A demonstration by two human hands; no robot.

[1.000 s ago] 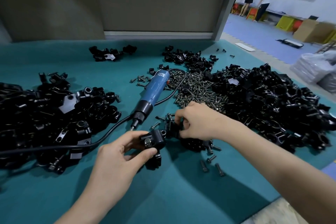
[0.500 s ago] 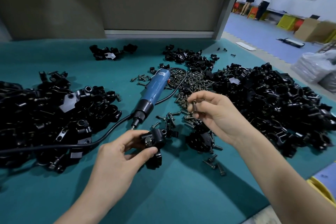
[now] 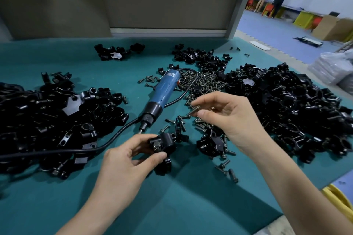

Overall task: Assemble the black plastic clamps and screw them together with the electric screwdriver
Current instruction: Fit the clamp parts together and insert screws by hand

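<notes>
While your left hand point(image 3: 126, 160) grips a black plastic clamp point(image 3: 162, 144) near the middle of the teal-covered bench point(image 3: 172, 206), thumb below and fingers curled over its top, a silver bolt head shows on the clamp's face. Your right hand point(image 3: 227, 118) hovers just beyond it, thumb and forefinger pinching a dark metal screw point(image 3: 193, 111), the other fingers loosely bent. The blue electric screwdriver point(image 3: 162, 93) lies on the bench between both hands and the far edge, tip pointing toward the clamp, with its black cable point(image 3: 76, 150) running to the left edge. You have a loose pile of screws point(image 3: 204, 84) beside it and heaps of black clamp parts point(image 3: 296, 110) along the left and right edges.
</notes>
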